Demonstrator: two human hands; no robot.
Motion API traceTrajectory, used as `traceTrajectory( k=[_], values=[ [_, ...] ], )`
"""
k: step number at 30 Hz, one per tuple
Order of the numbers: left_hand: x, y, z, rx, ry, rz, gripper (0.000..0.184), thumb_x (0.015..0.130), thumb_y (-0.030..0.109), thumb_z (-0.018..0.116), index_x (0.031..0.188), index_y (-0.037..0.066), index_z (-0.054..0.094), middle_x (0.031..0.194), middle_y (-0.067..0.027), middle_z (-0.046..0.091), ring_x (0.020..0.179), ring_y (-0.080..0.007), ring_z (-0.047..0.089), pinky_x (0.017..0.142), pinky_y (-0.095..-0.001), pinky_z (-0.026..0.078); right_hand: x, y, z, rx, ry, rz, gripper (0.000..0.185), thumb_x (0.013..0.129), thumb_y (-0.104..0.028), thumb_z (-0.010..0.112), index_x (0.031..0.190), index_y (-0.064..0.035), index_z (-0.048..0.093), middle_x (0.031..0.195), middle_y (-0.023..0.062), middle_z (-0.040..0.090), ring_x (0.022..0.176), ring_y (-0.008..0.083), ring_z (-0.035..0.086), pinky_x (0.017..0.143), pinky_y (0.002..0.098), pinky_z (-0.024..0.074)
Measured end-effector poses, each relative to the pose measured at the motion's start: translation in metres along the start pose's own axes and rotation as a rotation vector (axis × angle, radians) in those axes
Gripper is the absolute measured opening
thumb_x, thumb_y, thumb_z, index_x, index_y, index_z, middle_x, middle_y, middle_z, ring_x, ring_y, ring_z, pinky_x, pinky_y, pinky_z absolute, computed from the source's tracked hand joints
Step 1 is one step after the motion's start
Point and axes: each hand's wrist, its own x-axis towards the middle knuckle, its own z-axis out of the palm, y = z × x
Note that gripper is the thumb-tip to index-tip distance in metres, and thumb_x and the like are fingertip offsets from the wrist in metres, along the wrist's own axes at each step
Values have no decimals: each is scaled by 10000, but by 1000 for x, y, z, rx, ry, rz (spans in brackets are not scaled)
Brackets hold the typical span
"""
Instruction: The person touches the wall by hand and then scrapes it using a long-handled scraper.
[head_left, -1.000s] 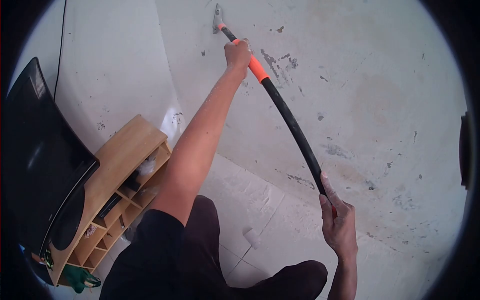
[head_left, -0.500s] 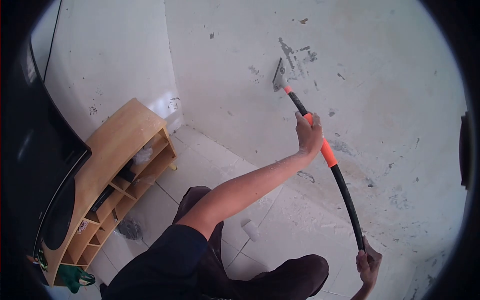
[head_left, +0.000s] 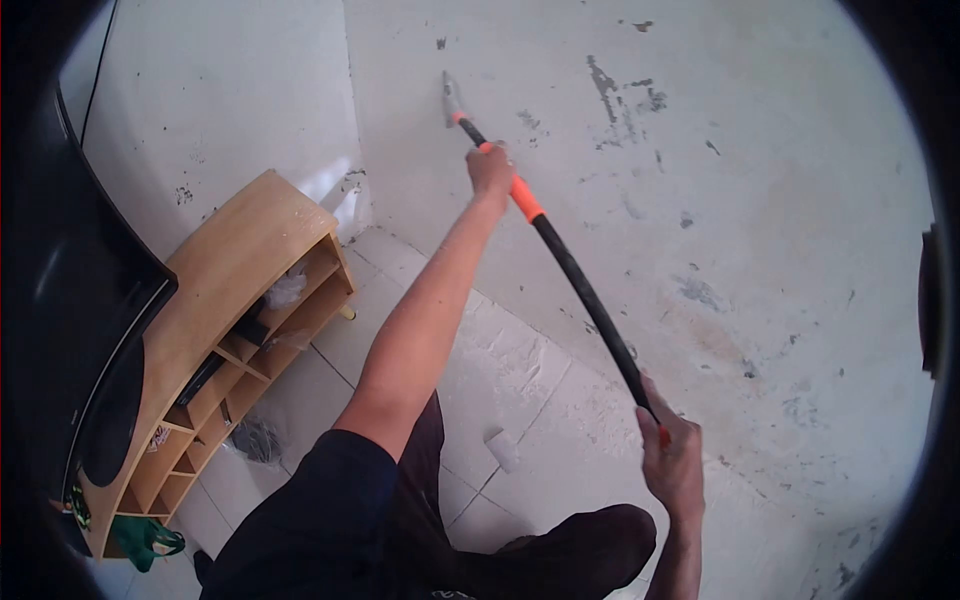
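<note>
A long-handled scraper (head_left: pixel 590 298) with a black shaft and orange grips slants across the view. Its metal head (head_left: pixel 452 98) is against or very near the pale wall (head_left: pixel 770 130), left of the grey patches. My left hand (head_left: pixel 490 172) is closed around the upper orange grip, a little below the head. Lower down, my right hand (head_left: pixel 672 450) wraps the end of the shaft, where a bit of orange shows. Dark scuffs and bare spots mark the wall around the tool.
A wooden shelf unit (head_left: pixel 250 235) stands at the left, holding plastic bags and black boxes, with a large black screen (head_left: pixel 90 300) in front of it. Dust and flakes lie on the tiled floor (head_left: pixel 515 345), along with a small white cylinder (head_left: pixel 503 450). A green bag (head_left: pixel 145 540) sits lower left.
The scraper head has moved left and slightly up along the wall, away from the grey patches. My left hand went with it; my right hand moved up and left.
</note>
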Motion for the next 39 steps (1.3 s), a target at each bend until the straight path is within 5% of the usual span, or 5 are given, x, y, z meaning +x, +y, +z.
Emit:
traceTrajectory(
  k=[9, 11, 13, 19, 39],
  values=[
    [-45, -113, 30, 158, 62, 159, 326, 979, 203, 592, 1177, -25, 469, 826, -115, 570, 666, -226, 611, 492, -466, 566, -64, 68, -24, -38, 57, 144, 387, 986, -158, 660, 1367, -94, 657, 581, 153, 449, 524, 155, 421, 555, 322, 410],
    [-110, -116, 44, 300, 2, 88, 429, 1007, 271, 557, 1222, -90, 469, 1067, -310, 641, 955, -435, 676, 846, -492, 534, -93, 100, -31, -28, 86, 239, 342, 996, -231, 661, 1279, -43, 696, 569, 75, 472, 533, 104, 457, 540, 297, 411],
    [-157, -140, 52, 378, -49, 91, 454, 1014, 290, 556, 1232, -92, 445, 1002, -304, 655, 949, -452, 670, 827, -517, 524, -129, 149, -33, 47, 69, 360, 371, 988, -322, 679, 1149, 6, 740, 571, 14, 506, 544, 76, 473, 526, 281, 397],
    [-227, -140, 48, 357, -137, -48, 362, 1040, 240, 555, 1194, -67, 444, 736, -120, 615, 560, -209, 620, 501, -373, 498, -185, 196, -1, 228, 64, 554, 432, 944, -397, 731, 971, 33, 751, 598, -28, 530, 555, 53, 454, 500, 248, 339],
    [-144, -198, 24, 592, 61, 178, 555, 1016, 292, 582, 1315, -156, 448, 1172, -345, 620, 1103, -467, 620, 965, -487, 480, -114, 251, 57, 202, 77, 381, 359, 910, -227, 738, 1149, 40, 722, 623, 86, 529, 600, 133, 469, 593, 311, 427]
  ],
)
